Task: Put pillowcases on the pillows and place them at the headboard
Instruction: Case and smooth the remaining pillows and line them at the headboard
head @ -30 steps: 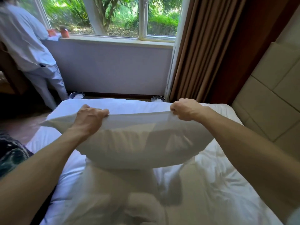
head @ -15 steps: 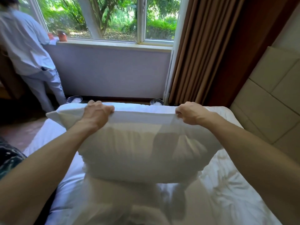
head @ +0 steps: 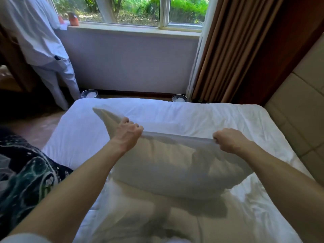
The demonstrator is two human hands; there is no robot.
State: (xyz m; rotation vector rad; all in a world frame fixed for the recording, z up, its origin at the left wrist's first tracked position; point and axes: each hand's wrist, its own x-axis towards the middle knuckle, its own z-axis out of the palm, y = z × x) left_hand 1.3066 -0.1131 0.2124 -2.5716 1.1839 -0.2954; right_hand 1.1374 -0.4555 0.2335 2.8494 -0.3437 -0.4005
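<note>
Both hands clenched on top edge of pillowcase [head: 177, 137] — left hand [head: 128, 135], right hand [head: 228, 141]. Pillow [head: 175, 169] hangs inside, low over middle of bed [head: 175, 111]. Shake with level grip — filling should settle into corners. Headboard [head: 298, 120] at right.

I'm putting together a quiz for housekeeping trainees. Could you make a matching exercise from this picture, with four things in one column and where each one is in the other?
Things
1. pillow
2. brown curtain
3. orange container
4. headboard

Places
A. on the windowsill
B. at the picture's right edge, beside the bed
C. gripped along its top edge by the left hand and right hand
D. hanging to the right of the window

Pairs: 1-C, 2-D, 3-A, 4-B
</note>
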